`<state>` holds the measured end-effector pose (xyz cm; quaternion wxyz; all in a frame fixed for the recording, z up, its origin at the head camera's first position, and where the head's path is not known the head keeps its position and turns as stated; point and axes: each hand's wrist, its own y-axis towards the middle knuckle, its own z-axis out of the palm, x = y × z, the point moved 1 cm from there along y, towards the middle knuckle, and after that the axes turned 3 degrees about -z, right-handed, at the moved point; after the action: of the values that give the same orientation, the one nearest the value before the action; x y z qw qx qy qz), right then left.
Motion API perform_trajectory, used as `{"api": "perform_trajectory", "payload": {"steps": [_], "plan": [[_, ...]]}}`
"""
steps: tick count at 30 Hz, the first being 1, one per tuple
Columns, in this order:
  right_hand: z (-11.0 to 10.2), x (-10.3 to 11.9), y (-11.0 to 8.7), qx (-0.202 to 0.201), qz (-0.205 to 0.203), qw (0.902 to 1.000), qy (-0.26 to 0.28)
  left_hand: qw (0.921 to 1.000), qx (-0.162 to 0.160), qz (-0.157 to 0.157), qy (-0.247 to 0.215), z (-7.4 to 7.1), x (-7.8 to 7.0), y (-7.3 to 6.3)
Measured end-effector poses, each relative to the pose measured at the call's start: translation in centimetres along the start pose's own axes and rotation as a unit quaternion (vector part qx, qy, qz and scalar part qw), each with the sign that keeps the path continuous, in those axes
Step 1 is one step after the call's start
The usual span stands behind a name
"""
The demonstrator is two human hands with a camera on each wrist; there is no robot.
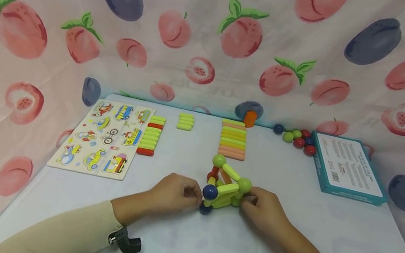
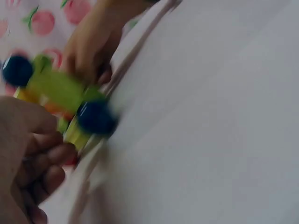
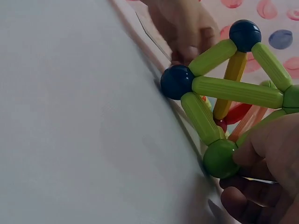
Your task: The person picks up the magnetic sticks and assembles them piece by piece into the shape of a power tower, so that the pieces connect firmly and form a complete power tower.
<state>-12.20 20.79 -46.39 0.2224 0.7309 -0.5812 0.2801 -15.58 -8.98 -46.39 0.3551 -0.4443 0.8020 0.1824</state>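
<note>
A ball-and-stick model [image 1: 227,189] stands on the table in the head view, its green, yellow, orange and red sticks joined by green, red and blue balls. My right hand [image 1: 264,207] pinches a green ball [image 3: 221,158] at its lower near corner. At the other side, my left hand [image 1: 175,195] is close beside a low blue ball [image 1: 205,209], its fingers loosely curled. In the left wrist view these fingers [image 2: 49,161] appear to hold nothing, though blur hides whether they touch the model. Another blue ball [image 3: 245,35] tops an upper corner.
A picture puzzle board [image 1: 102,138] lies left, beside a row of green and red sticks [image 1: 150,135]. Farther back are short green sticks [image 1: 185,121], more sticks [image 1: 233,140] and an orange piece [image 1: 250,118]. Loose balls [image 1: 299,142] sit near a teal box [image 1: 349,168].
</note>
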Motion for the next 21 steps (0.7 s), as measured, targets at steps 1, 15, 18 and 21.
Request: {"api": "perform_trajectory", "payload": {"steps": [1,15,18,21], "plan": [[-0.1,0.0,0.0,0.002,0.001,1.0,0.001,0.9998,-0.011,0.001,0.017,-0.9,0.3,0.9],[-0.3,0.1,-0.2,0.019,0.009,0.9997,0.013,0.917,-0.109,-0.075,0.376,-8.3,7.2,12.2],[-0.4,-0.1,-0.1,0.015,0.004,0.9999,0.008,0.9115,-0.108,-0.084,0.388,-8.1,7.3,12.8],[-0.4,-0.3,0.0,0.013,-0.001,0.9999,0.005,0.9106,-0.107,-0.106,0.385,-7.9,6.9,12.9]]}}
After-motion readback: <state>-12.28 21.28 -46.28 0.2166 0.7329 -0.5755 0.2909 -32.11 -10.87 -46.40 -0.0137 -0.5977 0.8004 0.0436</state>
